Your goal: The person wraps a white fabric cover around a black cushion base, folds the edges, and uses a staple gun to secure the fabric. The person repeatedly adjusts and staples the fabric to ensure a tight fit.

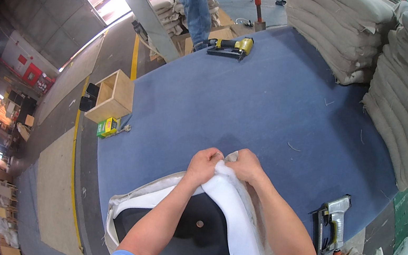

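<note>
A seat or back pad lies on the blue-covered table (191, 104) right in front of me. It has a black panel (194, 254) with round holes, white padding (229, 198) round its edge and a beige fabric cover (119, 201) beneath. At its far edge my left hand (202, 166) pinches the cover and padding. Close beside it, my right hand (245, 166) grips the cover, with a bit of fabric (232, 156) sticking up between the hands. My fingertips are partly hidden. To the right lies a silver staple gun (334, 223), touched by neither hand.
A yellow-and-black staple gun (234, 47) rests at the table's far edge. On the left edge are a wooden box (116, 93) and a small green-yellow carton (107, 127). Stacked beige pads (336, 36) fill the far right. Behind the table stands a person in jeans (194, 11).
</note>
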{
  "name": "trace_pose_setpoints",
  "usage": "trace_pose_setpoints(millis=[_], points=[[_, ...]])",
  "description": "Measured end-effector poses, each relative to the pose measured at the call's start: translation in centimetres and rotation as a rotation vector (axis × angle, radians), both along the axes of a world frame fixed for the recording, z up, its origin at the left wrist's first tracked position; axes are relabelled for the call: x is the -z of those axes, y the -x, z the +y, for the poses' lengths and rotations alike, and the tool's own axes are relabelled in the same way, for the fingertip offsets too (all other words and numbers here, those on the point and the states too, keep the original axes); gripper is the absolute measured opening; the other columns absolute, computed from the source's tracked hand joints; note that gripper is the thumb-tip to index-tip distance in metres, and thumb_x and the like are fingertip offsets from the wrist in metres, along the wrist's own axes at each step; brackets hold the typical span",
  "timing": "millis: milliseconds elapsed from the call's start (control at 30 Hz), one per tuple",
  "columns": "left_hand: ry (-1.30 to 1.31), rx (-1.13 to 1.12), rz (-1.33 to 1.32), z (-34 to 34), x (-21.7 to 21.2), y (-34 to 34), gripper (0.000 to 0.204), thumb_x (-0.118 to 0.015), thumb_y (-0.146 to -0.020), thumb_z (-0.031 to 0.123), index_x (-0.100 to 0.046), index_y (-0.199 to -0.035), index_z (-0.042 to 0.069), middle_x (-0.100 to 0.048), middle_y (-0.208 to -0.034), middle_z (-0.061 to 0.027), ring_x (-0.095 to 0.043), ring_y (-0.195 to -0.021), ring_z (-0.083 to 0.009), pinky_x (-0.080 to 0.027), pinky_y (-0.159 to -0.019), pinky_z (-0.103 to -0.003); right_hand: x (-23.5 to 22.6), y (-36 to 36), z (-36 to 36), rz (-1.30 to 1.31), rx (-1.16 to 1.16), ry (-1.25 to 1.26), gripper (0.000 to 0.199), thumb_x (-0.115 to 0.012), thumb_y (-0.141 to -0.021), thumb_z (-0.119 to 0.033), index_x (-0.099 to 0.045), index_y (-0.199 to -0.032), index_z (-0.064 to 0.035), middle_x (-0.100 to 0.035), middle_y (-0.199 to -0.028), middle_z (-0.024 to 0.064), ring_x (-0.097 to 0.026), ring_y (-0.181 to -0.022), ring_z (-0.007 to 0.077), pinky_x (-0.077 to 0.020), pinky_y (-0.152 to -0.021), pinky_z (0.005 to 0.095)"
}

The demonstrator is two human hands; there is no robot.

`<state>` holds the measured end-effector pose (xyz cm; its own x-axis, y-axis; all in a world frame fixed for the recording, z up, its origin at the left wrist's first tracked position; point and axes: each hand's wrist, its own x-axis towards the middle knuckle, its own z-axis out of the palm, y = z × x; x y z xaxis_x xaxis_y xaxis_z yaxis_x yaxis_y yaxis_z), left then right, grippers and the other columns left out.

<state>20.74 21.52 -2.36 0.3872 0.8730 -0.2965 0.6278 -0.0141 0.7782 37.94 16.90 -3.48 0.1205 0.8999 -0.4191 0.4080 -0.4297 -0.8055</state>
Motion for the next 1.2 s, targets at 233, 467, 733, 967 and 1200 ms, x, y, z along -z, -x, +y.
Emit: trace_pose_setpoints(millis=[233,467,733,967,1200], points=[[-0.404,0.232,-0.103,-3.5,-2.6,0.8,0.024,-0.055,-0.093,0.0,-0.074,-0.107,0.007,-0.056,-0.14,-0.0159,-0.054,-0.129,-0.0301,-0.044,-0.109,-0.04,-1.6,-1.1,-0.3,0.287,0.03,0.107,0.02,-0.075,-0.073,-0.01,-0.076,-0.089,0.0013,-0.075,-0.087,0.0135,-0.07,-0.08,0.0243,-0.0532,-0.073,0.0391],[-0.46,0.269,-0.086,-4.2,-3.4,2.2,0.028,-0.055,-0.087,-0.001,-0.078,-0.1,0.009,-0.055,-0.141,-0.0151,-0.053,-0.126,-0.0298,-0.043,-0.108,-0.041,-1.3,-1.0,-0.7,0.433,0.107,0.097,0.017,-0.074,-0.078,-0.005,-0.076,-0.094,0.0024,-0.075,-0.09,0.0124,-0.069,-0.082,0.0233,-0.0527,-0.074,0.0393],[0.149,0.139,0.17,0.7,-6.8,-1.3,0.022,-0.068,-0.087,0.021,-0.076,-0.087,0.001,-0.068,-0.083,-0.0101,-0.059,-0.078,-0.0181,-0.048,-0.072,-0.035,-1.1,-1.2,-0.6,0.457,0.131,0.101,0.014,-0.075,-0.087,-0.012,-0.068,-0.09,-0.0008,-0.063,-0.078,0.0064,-0.051,-0.055,0.015,-0.0311,-0.042,0.0381],[0.133,0.326,0.483,2.3,-6.3,-3.5,0.034,-0.075,-0.082,0.031,-0.073,-0.081,-0.002,-0.069,-0.076,-0.0123,-0.061,-0.069,-0.0202,-0.049,-0.064,-0.039,-2.8,-1.6,-0.4,0.365,0.097,0.187,0.026,-0.077,-0.09,-0.018,-0.063,-0.097,0.0018,-0.053,-0.071,0.0056,-0.04,-0.047,0.013,-0.0198,-0.038,0.0369],[-0.03,0.465,0.738,2.9,-6.3,-4.8,0.05,-0.081,-0.079,0.046,-0.074,-0.09,-0.002,-0.073,-0.089,-0.0217,-0.07,-0.084,-0.036,-0.056,-0.079,-0.043,-2.8,-1.7,-0.1,0.335,0.07,0.183,0.027,-0.077,-0.09,-0.019,-0.063,-0.097,0.0024,-0.05,-0.066,0.0044,-0.036,-0.046,0.0128,-0.0198,-0.038,0.0374]])
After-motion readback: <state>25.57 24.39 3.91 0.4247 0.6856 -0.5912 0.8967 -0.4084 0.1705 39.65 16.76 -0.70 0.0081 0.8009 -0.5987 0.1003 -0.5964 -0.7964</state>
